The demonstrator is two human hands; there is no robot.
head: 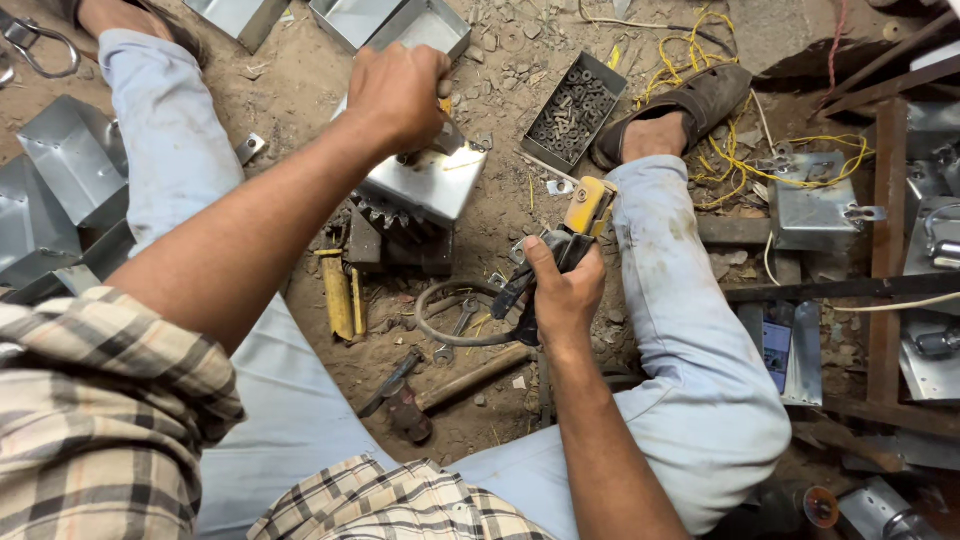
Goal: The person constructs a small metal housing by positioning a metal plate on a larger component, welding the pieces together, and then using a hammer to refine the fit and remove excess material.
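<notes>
Right hand [563, 290] grip on rivet tool [570, 235], nose pointing up-right

Shiny sheet-metal box [425, 180], tilted, gripped at its top edge, centre-top of frame, yellow-and-black hand riveter [565, 250], held upright, just right of centre

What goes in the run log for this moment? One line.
left hand: grips metal box | right hand: holds riveter | hammer: on ground
</notes>
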